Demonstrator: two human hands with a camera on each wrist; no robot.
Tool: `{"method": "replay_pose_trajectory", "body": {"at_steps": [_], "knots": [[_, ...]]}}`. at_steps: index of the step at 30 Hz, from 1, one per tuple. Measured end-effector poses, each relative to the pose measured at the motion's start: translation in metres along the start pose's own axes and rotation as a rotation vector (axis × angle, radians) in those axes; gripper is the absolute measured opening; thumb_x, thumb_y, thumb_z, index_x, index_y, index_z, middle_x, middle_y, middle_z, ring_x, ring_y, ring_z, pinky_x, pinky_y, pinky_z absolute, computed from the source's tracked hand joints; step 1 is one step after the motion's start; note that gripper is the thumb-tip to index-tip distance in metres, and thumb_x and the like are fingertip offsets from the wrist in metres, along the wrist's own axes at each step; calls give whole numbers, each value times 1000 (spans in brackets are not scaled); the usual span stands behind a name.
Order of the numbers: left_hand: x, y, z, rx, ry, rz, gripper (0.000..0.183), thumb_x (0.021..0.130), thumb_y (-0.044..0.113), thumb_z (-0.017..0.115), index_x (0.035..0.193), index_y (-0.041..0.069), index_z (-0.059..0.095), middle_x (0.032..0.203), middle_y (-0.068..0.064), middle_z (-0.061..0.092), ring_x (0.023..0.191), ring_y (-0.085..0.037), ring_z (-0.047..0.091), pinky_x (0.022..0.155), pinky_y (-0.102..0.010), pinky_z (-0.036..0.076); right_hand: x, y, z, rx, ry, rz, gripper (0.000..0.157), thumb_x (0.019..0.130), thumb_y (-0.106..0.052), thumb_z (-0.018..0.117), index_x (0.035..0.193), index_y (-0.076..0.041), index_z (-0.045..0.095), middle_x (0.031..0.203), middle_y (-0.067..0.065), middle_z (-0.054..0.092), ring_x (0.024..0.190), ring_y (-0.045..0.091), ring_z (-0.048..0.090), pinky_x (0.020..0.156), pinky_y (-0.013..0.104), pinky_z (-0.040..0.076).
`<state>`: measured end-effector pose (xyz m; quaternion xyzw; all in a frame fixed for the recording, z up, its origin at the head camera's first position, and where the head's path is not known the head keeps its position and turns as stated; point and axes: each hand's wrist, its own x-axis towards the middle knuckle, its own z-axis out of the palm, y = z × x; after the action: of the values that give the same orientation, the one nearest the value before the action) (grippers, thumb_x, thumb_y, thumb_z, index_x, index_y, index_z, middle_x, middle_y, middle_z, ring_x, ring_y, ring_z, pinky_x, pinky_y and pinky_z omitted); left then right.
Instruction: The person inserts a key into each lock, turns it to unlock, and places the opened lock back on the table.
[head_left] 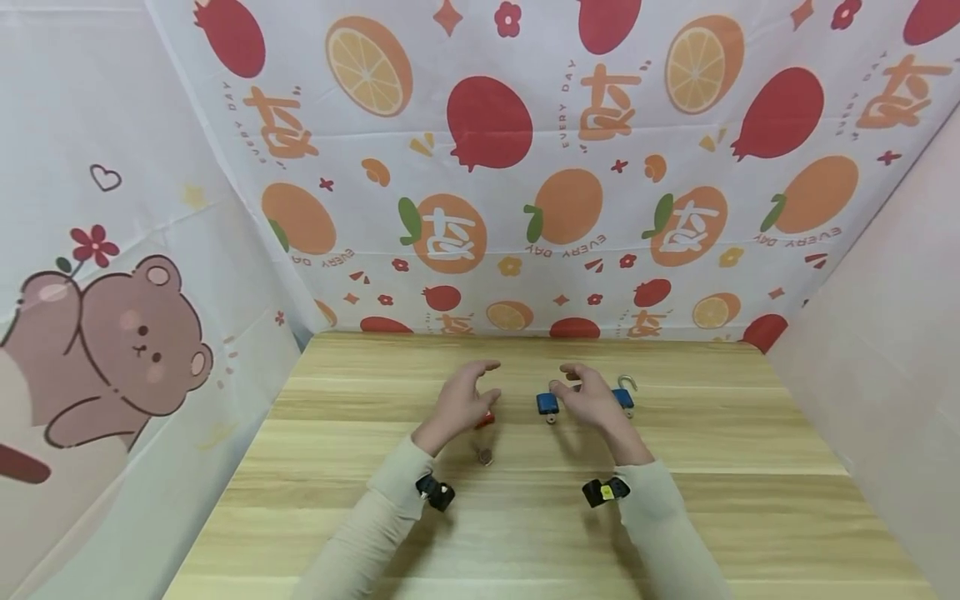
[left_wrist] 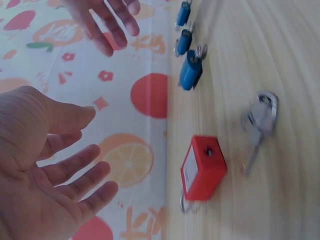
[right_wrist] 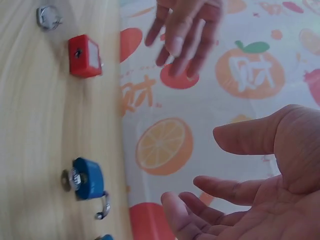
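Note:
Both hands hang in the air over the table with nothing in them. My left hand point(head_left: 462, 402) has its fingers spread loosely, above a red padlock point(left_wrist: 204, 167) that it partly hides in the head view. Near that padlock lies a small bunch of keys on a ring point(left_wrist: 261, 117). My right hand point(head_left: 591, 398) is relaxed too, thumb apart from the fingers. Just left of it sits a blue padlock point(head_left: 547, 403) with a key in it. Another blue padlock point(head_left: 624, 398), its shackle swung open, is partly behind this hand. The left wrist view shows a third blue padlock point(left_wrist: 184, 42) in the row.
The wooden table point(head_left: 525, 533) meets a fruit-patterned cloth point(head_left: 510, 275) at the back. A bear-print cloth point(head_left: 247, 350) stands at the left and a pale wall point(head_left: 885, 317) at the right. Black wrist cameras point(head_left: 437, 492) are strapped over both sleeves.

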<state>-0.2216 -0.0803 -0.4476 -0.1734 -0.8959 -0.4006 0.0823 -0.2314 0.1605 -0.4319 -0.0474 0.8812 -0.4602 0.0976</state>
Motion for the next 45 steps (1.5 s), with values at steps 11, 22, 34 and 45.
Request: {"method": "replay_pose_trajectory", "body": {"at_steps": [11, 22, 34, 45], "knots": [[-57, -15, -41, 11, 162, -141, 40, 93, 7, 70, 132, 0, 62, 134, -19, 65, 123, -40, 60, 104, -55, 49, -16, -22, 3, 14, -14, -140, 48, 102, -23, 60, 144, -2, 52, 142, 23, 56, 124, 36, 59, 93, 44, 56], [-93, -24, -62, 61, 204, -190, 38, 93, 6, 70, 129, 1, 64, 132, -20, 67, 120, -41, 61, 98, -58, 51, -21, -39, 12, -33, -27, -218, 41, 100, -20, 63, 136, -1, 59, 133, 19, 63, 117, 34, 63, 92, 44, 57], [-120, -30, -68, 101, 217, -242, 37, 92, 4, 69, 128, -2, 63, 131, -23, 66, 118, -43, 62, 95, -59, 52, -19, -41, 40, -68, -85, -199, 20, 96, -14, 69, 113, -4, 71, 105, 10, 72, 94, 20, 65, 81, 35, 56], [-133, -42, -70, 71, 207, -323, 37, 95, 6, 67, 131, -2, 62, 133, -22, 65, 121, -43, 60, 98, -59, 50, -5, -29, 65, -105, -185, -185, 14, 94, -15, 71, 100, -2, 72, 90, 6, 68, 77, 14, 59, 65, 26, 47]]}}
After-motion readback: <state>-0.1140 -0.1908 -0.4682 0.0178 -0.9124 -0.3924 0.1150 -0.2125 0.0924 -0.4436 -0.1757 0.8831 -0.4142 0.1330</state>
